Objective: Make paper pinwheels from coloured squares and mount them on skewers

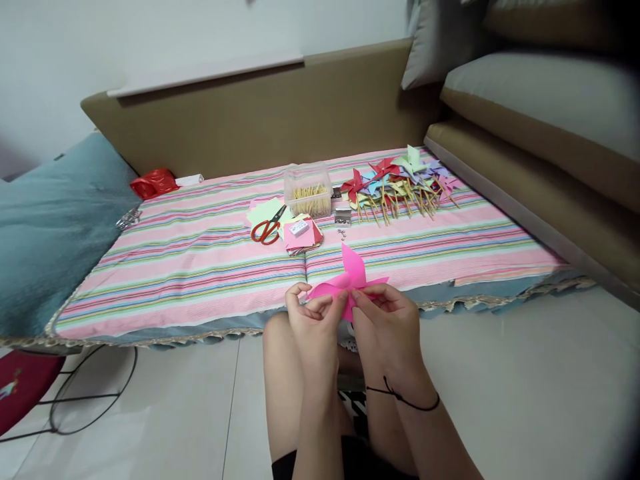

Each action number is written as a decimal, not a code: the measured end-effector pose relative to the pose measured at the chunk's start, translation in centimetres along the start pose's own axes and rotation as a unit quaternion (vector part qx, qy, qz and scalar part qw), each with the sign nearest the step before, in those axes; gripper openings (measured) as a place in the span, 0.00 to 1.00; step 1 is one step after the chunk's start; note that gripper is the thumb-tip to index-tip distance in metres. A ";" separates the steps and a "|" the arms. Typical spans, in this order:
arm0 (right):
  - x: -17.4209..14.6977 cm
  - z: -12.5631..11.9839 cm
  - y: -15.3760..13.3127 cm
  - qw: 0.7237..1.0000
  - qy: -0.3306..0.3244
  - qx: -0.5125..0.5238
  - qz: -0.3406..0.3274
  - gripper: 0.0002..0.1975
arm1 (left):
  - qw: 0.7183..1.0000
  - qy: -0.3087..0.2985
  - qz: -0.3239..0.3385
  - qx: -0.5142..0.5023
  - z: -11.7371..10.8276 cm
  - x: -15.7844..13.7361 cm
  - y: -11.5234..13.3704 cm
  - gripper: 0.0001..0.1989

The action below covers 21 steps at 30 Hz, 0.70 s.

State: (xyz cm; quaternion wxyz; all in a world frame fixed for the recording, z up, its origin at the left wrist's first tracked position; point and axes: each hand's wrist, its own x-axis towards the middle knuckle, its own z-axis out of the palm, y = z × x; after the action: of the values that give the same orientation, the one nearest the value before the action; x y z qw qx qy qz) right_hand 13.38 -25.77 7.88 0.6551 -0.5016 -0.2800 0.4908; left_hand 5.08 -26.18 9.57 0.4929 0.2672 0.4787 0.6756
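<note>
A bright pink paper pinwheel (354, 268) is held up above my knees, its blades folded in toward the middle. My left hand (316, 319) pinches its lower left side between thumb and fingers. From the right, my right hand (387, 323) grips it too, the thumb close to the left thumb near the centre. Whether a pin or stick sits at the centre is hidden by my fingers. Just beyond the pinwheel, a few tiny metal pieces (341, 235) lie on the striped cloth beside a small open box (343, 217).
Red-handled scissors (267, 230) lie against stacked coloured paper (303, 237). Behind is a clear plastic box (309, 193) of thin sticks. Finished pinwheels (395, 183) are piled at the back right. A red bag (154, 183) lies far left; sofa cushions (545, 100) rise at right.
</note>
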 end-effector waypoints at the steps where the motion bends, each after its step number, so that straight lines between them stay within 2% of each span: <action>1: 0.0 0.0 0.0 1.000 0.000 -0.001 0.000 0.08 | 1.000 -0.004 0.001 0.000 0.0 0.0 0.0 0.26; 15: 0.0 -0.2 0.3 1.000 0.002 0.010 0.007 0.08 | 1.000 -0.005 0.011 0.008 0.0 0.0 -0.2 0.25; 19: -0.2 0.0 0.6 0.999 -0.021 -0.003 -0.023 0.10 | 0.999 0.037 0.011 0.000 0.2 0.1 -0.4 0.26; 21: -0.3 0.2 0.9 0.999 -0.024 0.034 -0.036 0.13 | 0.998 0.064 0.009 -0.013 0.3 0.2 -0.6 0.27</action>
State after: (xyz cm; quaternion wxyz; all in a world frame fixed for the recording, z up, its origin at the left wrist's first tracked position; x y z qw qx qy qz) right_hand 12.76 -25.92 7.17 0.6818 -0.4573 -0.2963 0.4881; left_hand 5.55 -25.84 9.12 0.4585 0.2213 0.4983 0.7017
